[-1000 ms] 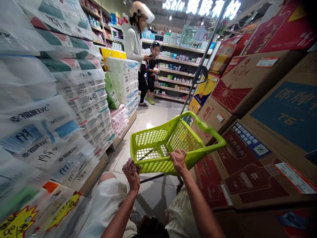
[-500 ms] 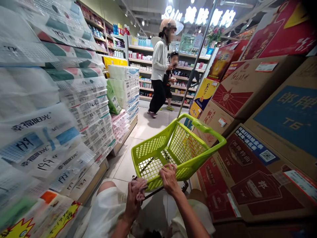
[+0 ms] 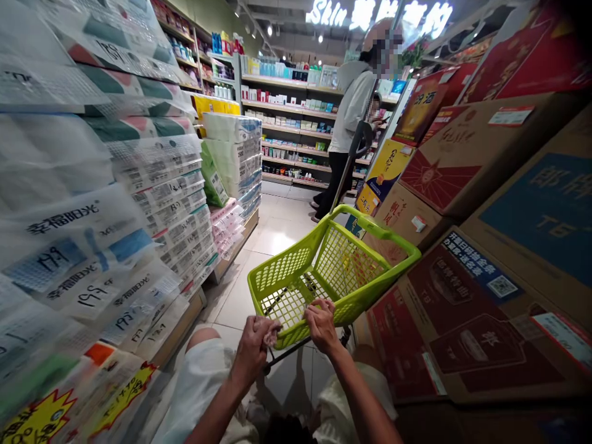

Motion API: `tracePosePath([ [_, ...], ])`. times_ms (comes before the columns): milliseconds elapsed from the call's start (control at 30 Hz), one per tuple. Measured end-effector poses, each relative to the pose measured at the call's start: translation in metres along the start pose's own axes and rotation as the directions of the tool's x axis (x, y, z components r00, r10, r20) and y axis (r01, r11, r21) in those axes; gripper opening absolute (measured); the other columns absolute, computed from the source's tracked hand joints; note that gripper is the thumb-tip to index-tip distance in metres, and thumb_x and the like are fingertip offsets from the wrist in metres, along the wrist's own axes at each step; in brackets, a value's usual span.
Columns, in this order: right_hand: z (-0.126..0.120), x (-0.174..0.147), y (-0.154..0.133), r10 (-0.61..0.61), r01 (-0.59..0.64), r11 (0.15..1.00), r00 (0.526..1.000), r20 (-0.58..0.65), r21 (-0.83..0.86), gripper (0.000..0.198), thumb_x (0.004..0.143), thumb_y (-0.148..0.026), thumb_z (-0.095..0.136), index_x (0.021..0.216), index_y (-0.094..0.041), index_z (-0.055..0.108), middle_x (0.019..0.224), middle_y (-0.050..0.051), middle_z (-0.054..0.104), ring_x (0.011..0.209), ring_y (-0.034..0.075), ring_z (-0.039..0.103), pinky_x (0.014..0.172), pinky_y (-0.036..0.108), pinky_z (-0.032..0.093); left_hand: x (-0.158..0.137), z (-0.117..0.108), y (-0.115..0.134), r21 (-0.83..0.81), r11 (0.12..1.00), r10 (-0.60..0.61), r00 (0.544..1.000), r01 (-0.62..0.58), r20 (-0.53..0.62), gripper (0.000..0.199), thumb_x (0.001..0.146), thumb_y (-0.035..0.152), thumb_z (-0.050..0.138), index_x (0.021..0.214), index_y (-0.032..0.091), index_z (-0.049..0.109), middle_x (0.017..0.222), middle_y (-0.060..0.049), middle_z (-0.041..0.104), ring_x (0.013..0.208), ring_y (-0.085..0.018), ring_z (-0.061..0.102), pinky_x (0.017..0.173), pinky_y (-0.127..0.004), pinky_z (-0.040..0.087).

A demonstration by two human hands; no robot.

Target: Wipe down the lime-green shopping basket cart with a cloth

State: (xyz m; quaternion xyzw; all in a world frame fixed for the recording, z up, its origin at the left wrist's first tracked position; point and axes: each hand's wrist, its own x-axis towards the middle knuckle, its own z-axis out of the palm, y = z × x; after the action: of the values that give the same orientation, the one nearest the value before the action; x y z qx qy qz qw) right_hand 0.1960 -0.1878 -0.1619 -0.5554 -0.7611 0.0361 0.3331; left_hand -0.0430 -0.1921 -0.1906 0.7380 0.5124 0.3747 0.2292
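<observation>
Green cart (image 3: 351, 310): on the tiled floor (image 3: 238, 290), just ahead of the person's knees (image 3: 203, 336), near the floor's right edge; it opens upward, one corner aimed back at the person.
Left hand (image 3: 253, 341): its grip is closed round a crumpled pinkish cloth (image 3: 272, 336) at the cart's near left corner; how hard the cloth presses there cannot be told.
Right hand (image 3: 320, 324): fingers curled over the cart's near edge, pinching the rim to the right of that corner.
Cloth work: firm, even pressure along the near edge would likely serve best, while the right grip braces a light frame that could roll or tip.
Right side: stacked cartons (image 3: 481, 345) crowd the cart's right corner and could limit an elbow.
Far end: a grey pole (image 3: 342, 184) rises beyond the cart's far edge.
Left side: plastic-wrapped packs (image 3: 176, 213) line the floor's left edge.
Back: another person (image 3: 354, 105) in a pale top stands before stocked shelves (image 3: 296, 145).
</observation>
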Motion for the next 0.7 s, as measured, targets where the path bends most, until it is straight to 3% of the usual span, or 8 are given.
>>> tracePosePath([
  [67,-0.001,0.001,0.000,-0.003,0.003,1.000,1.000,0.015,0.006,0.051,0.110,-0.025,0.026,0.071,-0.022,0.058,0.078,0.000,0.066,0.104,0.020,0.056,0.107,0.040,0.024,0.026,-0.009,0.000,0.117,0.992,-0.036,0.999,0.038,-0.019,0.054,0.077,0.004,0.051,0.118,0.028,0.078,0.109,-0.010,0.052,0.106,-0.026,0.059,0.096,-0.041,0.054],
  [200,0.000,0.003,-0.002,-0.013,0.014,0.999,1.000,0.013,-0.039,0.049,0.110,-0.023,0.027,0.073,-0.022,0.059,0.077,0.000,0.066,0.105,0.019,0.057,0.107,0.038,0.024,0.085,-0.024,0.000,0.307,0.909,-0.234,0.955,0.281,-0.180,0.042,0.079,0.006,0.055,0.111,0.023,0.077,0.111,-0.011,0.052,0.097,-0.027,0.058,0.089,-0.039,0.050],
  [267,0.002,0.002,-0.003,-0.018,0.018,0.999,1.000,-0.001,-0.030,0.048,0.110,-0.022,0.028,0.073,-0.022,0.060,0.077,0.000,0.066,0.105,0.019,0.058,0.107,0.038,0.025,0.083,-0.019,0.005,0.361,0.877,-0.264,0.946,0.317,-0.188,0.038,0.080,0.006,0.055,0.105,0.024,0.077,0.113,-0.012,0.053,0.095,-0.027,0.057,0.085,-0.039,0.049],
  [400,0.002,-0.004,0.000,-0.012,0.013,0.999,0.999,-0.039,0.041,0.048,0.109,-0.023,0.028,0.073,-0.022,0.060,0.077,0.000,0.066,0.105,0.020,0.058,0.106,0.040,0.026,0.046,0.000,0.012,0.390,0.903,-0.155,0.983,0.180,-0.094,0.041,0.081,0.003,0.050,0.100,0.028,0.077,0.116,-0.011,0.055,0.100,-0.028,0.055,0.084,-0.039,0.047],
  [467,-0.002,-0.007,0.000,-0.014,0.016,0.998,0.999,-0.034,0.060,0.048,0.109,-0.024,0.028,0.072,-0.022,0.059,0.075,0.000,0.064,0.105,0.020,0.058,0.106,0.041,0.026,0.050,-0.002,0.006,0.306,0.930,-0.180,0.978,0.205,-0.106,0.043,0.081,0.002,0.050,0.101,0.029,0.077,0.113,-0.010,0.054,0.099,-0.027,0.055,0.086,-0.039,0.047],
  [533,-0.005,-0.009,-0.001,-0.021,0.022,0.997,1.000,-0.014,0.067,0.047,0.109,-0.025,0.030,0.072,-0.022,0.058,0.075,0.000,0.063,0.106,0.020,0.057,0.105,0.041,0.026,0.078,-0.012,-0.006,0.122,0.948,-0.271,0.945,0.295,-0.180,0.037,0.079,0.003,0.055,0.097,0.026,0.078,0.110,-0.009,0.054,0.098,-0.025,0.056,0.091,-0.040,0.048],
  [633,-0.008,-0.009,-0.004,-0.021,0.021,0.998,1.000,-0.004,0.056,0.046,0.109,-0.025,0.031,0.072,-0.022,0.058,0.076,0.001,0.064,0.107,0.020,0.056,0.105,0.040,0.026,0.125,-0.025,-0.026,-0.311,0.893,-0.424,0.839,0.326,-0.340,0.025,0.075,0.007,0.065,0.095,0.020,0.074,0.105,-0.007,0.056,0.099,-0.022,0.058,0.099,-0.040,0.048],
  [700,-0.006,-0.008,-0.004,-0.025,0.025,0.999,1.000,-0.017,0.048,0.045,0.109,-0.025,0.032,0.072,-0.022,0.057,0.076,0.000,0.064,0.107,0.020,0.055,0.105,0.040,0.025,0.131,-0.018,-0.035,-0.465,0.835,-0.487,0.787,0.293,-0.380,0.018,0.083,0.019,0.066,0.101,0.019,0.068,0.101,-0.006,0.060,0.096,-0.020,0.061,0.096,-0.037,0.052],
])
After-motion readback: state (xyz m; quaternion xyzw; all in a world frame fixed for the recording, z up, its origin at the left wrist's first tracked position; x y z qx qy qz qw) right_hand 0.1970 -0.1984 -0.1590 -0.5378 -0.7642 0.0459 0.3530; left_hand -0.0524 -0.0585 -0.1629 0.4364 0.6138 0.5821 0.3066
